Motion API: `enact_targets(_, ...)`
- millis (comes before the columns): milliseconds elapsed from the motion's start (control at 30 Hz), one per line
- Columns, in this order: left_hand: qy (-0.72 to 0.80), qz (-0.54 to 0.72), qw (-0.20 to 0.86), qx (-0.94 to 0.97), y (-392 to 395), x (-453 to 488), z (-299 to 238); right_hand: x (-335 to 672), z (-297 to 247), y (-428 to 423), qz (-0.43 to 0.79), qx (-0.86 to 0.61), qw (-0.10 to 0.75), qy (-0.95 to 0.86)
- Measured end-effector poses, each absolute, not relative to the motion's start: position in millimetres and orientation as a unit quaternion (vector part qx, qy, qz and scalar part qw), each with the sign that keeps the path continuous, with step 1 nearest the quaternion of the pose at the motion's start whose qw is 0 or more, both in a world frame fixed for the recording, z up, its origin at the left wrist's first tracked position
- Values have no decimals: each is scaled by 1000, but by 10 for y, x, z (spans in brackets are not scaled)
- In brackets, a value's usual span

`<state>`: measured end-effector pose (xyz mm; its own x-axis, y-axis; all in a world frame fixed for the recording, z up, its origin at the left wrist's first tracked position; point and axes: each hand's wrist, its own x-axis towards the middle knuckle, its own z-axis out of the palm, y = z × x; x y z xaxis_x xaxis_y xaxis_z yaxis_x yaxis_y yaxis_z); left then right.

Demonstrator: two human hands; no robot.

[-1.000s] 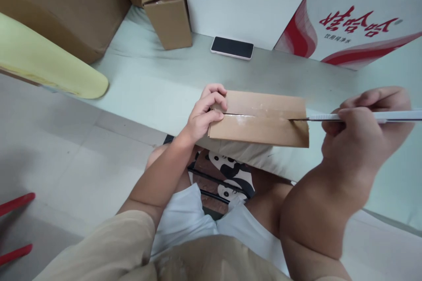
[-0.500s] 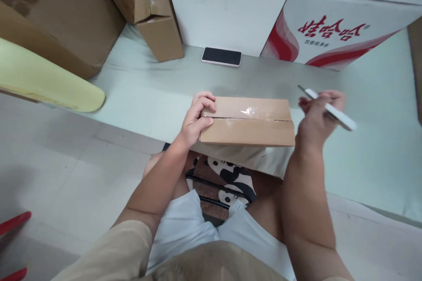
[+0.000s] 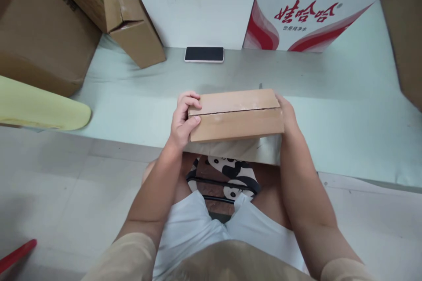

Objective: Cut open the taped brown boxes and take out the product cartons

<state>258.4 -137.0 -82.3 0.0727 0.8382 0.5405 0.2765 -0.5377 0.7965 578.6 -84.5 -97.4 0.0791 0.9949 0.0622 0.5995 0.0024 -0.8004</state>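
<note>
A small cardboard box (image 3: pixel 235 125) with a taped top seam is held near the table's front edge, tilted slightly up at its right end. My left hand (image 3: pixel 185 116) grips its left end, thumb on the near flap and fingers over the far side. At the right end, my right hand (image 3: pixel 286 112) is pressed close to the box, its fingers mostly hidden behind it. The tip of a utility knife (image 3: pixel 260 86) pokes out beyond the box's far edge; its white handle is out of sight behind the cardboard.
A phone (image 3: pixel 204 54) lies on the green-covered table (image 3: pixel 349 127). Behind stand a white carton with red print (image 3: pixel 306 13) and brown cartons (image 3: pixel 136 41). On the left is a yellow roll (image 3: pixel 42 103). A panda-print bag (image 3: pixel 227 175) shows between my knees.
My right hand has brought the utility knife from the right of the box to behind its right end. The seam's tape no longer shows its bright glare, and the view has shifted right.
</note>
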Motion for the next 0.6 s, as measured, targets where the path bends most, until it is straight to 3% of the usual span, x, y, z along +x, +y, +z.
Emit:
enact_targets(267,385,606,228,658,-1451,2691,-882,5476,-633,-923,283,-501,624,-529)
enact_targets(500,456,678,54,574,-1437,2748,-897,5363,-426,-1107,236,-457,632,-580)
enact_targets(600,441,689,44,574,-1446,2770,-810,5366,-363,-1184,252,-457,614,-593)
